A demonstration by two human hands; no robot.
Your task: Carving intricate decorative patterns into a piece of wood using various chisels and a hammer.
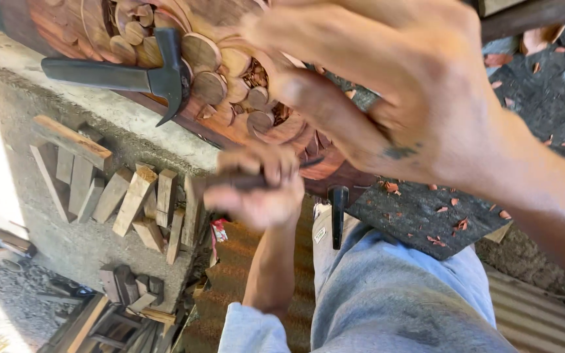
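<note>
Work in hand: carving on a reddish wood relief panel [243,78] with round petal shapes, lying on a concrete ledge [99,124] at the far side of the scene.
Left hand [256,189]: curled closed around a dark, slim tool, seemingly a chisel [266,180]; blur hides the tip, which points right toward the near edge of the panel.
Right hand [400,91]: large and close to the camera, fingers spread and loosely bent, over the right part of the panel; it seems to hold nothing, though blur makes that uncertain.
Hammer [132,75]: dark claw hammer resting on the panel at far left, apart from both hands.
Step, as judged: the tool is being set against the carved edge, between strikes.
Next move calls for: a steady blade on the wood and something to drive it; the hammer lies within reach to the left.
Nearby: a second dark tool [338,216] on the person's grey-clad knee, wood chips [452,216] on a dark slab to the right, offcut wood blocks [132,196] below the ledge.
</note>
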